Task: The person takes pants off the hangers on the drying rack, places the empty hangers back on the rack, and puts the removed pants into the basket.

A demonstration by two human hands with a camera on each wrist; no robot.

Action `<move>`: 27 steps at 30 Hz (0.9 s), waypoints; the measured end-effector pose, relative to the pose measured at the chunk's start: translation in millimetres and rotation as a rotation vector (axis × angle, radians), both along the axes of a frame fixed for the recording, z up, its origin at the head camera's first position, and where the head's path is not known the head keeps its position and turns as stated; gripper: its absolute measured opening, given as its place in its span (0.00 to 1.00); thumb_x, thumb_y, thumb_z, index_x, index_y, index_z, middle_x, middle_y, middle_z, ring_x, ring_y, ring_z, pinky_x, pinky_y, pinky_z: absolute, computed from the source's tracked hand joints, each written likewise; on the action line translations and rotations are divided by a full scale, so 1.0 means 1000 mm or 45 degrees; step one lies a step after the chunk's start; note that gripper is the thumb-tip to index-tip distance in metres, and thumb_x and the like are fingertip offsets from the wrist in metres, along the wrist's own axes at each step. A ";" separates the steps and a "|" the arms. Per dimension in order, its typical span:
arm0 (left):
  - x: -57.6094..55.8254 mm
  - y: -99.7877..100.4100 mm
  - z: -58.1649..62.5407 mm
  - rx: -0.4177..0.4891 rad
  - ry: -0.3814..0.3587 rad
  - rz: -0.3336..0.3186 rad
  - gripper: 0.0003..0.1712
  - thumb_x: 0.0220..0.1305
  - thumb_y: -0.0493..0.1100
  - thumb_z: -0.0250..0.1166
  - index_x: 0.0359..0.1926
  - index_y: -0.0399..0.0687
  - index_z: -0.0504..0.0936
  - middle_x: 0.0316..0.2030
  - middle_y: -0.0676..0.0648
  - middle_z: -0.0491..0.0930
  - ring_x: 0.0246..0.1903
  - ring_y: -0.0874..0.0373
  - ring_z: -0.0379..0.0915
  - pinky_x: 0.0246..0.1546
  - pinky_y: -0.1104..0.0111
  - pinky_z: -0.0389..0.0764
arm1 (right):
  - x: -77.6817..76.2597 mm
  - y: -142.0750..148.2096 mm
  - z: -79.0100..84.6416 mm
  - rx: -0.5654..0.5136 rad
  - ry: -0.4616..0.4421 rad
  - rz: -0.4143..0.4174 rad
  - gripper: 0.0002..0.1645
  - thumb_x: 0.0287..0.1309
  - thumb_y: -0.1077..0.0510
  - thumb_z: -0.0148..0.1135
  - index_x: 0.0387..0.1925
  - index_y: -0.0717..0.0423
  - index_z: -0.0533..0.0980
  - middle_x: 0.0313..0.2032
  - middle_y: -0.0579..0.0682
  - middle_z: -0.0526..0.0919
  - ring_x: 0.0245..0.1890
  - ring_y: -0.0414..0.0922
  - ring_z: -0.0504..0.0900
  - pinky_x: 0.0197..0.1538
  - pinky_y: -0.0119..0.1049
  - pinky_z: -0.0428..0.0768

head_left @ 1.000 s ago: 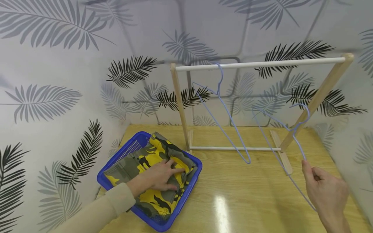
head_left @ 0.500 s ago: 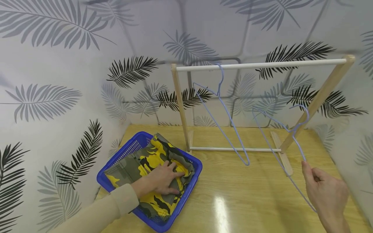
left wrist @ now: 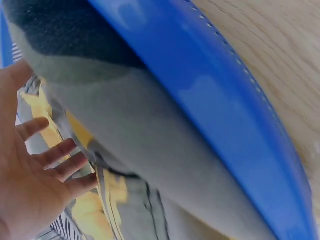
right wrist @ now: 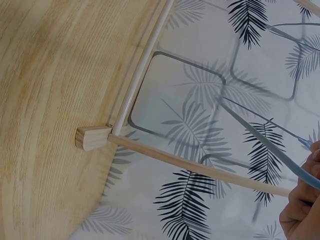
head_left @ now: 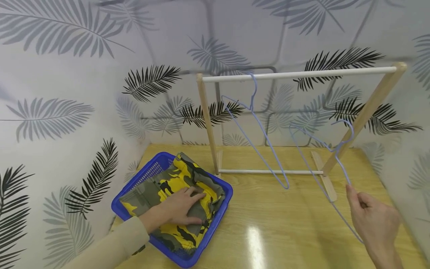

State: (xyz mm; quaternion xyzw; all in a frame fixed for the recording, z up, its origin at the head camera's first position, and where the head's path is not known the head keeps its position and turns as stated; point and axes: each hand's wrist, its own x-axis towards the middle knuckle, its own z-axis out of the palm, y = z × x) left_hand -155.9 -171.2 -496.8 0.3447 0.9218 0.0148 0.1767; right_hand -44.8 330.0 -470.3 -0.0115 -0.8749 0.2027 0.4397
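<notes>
My left hand [head_left: 181, 207] lies with spread fingers on a folded camouflage garment [head_left: 183, 175] in yellow, grey and black. The garment fills most of a blue plastic basket [head_left: 208, 239]. In the left wrist view the fingers [left wrist: 62, 150] are extended over the cloth, close to its rolled edge. My right hand [head_left: 376, 220] grips one side of a light-blue wire hanger [head_left: 342, 168], its hook pointing up, in front of the rack's right post. The right wrist view catches only part of this hand [right wrist: 302, 205], at the right edge, with the hanger [right wrist: 265, 142] running out from it.
A small clothes rack [head_left: 302, 74] with a white rail and wooden posts stands at the back of the wooden table [head_left: 285, 224]. Another light-blue hanger [head_left: 268, 140] hangs from its rail, left of the middle. Leaf-patterned walls [head_left: 100, 74] close in behind and at both sides.
My left hand shifted slightly right over the garment, then back left and a little down. The right hand and its hanger moved only slightly left.
</notes>
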 end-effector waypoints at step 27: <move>0.033 -0.076 0.039 -0.146 0.222 0.611 0.75 0.44 0.82 0.74 0.80 0.38 0.61 0.71 0.15 0.61 0.65 0.12 0.63 0.36 0.37 0.87 | 0.003 0.011 -0.007 -0.005 -0.104 -0.008 0.42 0.75 0.46 0.59 0.03 0.58 0.72 0.02 0.49 0.66 0.10 0.16 0.43 0.10 0.22 0.46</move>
